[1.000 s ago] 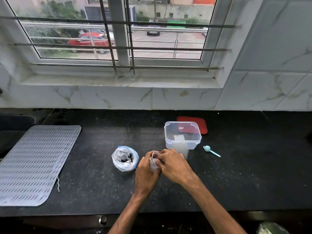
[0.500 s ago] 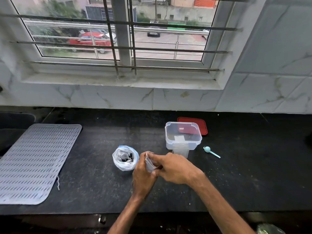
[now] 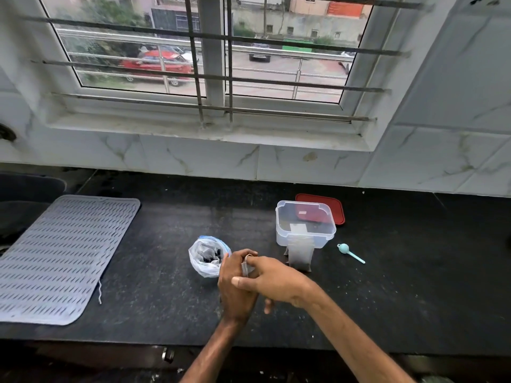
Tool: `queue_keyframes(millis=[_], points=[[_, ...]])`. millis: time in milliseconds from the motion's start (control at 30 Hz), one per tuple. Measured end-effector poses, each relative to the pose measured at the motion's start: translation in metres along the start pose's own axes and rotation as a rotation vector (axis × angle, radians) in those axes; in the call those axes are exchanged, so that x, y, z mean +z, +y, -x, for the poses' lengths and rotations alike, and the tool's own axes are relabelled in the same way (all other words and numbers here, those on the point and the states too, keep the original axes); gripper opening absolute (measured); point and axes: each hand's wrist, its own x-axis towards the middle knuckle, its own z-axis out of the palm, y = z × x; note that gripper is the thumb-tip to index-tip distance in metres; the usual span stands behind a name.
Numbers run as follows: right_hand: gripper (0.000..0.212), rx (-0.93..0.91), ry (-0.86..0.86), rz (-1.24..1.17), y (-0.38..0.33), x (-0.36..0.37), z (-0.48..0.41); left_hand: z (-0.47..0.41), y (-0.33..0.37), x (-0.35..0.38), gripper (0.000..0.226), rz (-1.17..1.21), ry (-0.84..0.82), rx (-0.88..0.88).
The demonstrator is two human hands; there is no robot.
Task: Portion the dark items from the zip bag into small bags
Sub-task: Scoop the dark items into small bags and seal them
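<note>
A zip bag point(image 3: 208, 257) with its mouth rolled open stands on the black counter point(image 3: 414, 272), dark items showing inside. Just right of it my left hand point(image 3: 235, 286) and my right hand point(image 3: 272, 280) meet over the counter. Both pinch a small clear bag point(image 3: 247, 267) between them; only its top edge shows between the fingers. A filled small bag point(image 3: 300, 254) with dark contents leans upright against the front of a clear plastic container point(image 3: 305, 225).
A red lid point(image 3: 336, 207) lies behind the container. A light-blue scoop point(image 3: 349, 252) lies to its right. A grey ribbed mat point(image 3: 60, 255) covers the counter's left side. A marble wall and a barred window rise behind.
Both hands have stayed by the zip bag while handling the small bag; the right hand's fingers now reach further across the left hand. The view has shifted a little.
</note>
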Motion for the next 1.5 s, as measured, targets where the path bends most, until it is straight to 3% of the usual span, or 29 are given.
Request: queue_keyframes(millis=[67,200,300,467,667,733,1000,1267,1500], points=[[0.066,0.026,-0.047,0.030,-0.001,0.002,0.000,0.001,-0.002,-0.001,0.031,0.046,-0.005,-0.007],[0.034,-0.060,0.053,0.431,0.000,-0.001,-0.003,0.000,-0.006,-0.001,0.038,0.026,-0.071,0.016],[0.030,-0.073,0.081,0.651,0.002,-0.006,-0.005,0.001,-0.013,-0.003,0.056,-0.003,-0.182,0.030],[0.024,-0.162,0.082,0.775,0.009,-0.010,-0.008,-0.009,-0.028,-0.007,0.076,-0.099,-0.302,0.124],[0.026,-0.209,0.138,0.703,-0.003,-0.010,-0.002,-0.013,-0.025,-0.006,0.033,-0.104,-0.274,0.094],[0.028,-0.180,0.127,0.657,-0.007,-0.006,-0.001,-0.011,-0.025,-0.005,0.028,-0.097,-0.243,0.098],[0.023,-0.139,0.070,0.652,-0.006,-0.007,0.000,-0.009,-0.018,-0.006,0.027,-0.003,-0.170,0.084],[0.035,-0.138,0.015,0.564,-0.013,-0.003,0.000,-0.014,-0.009,-0.007,0.031,0.101,-0.191,0.059],[0.034,-0.219,0.245,0.297,0.012,-0.020,0.004,-0.012,-0.024,-0.006,0.035,0.083,-0.153,0.018]])
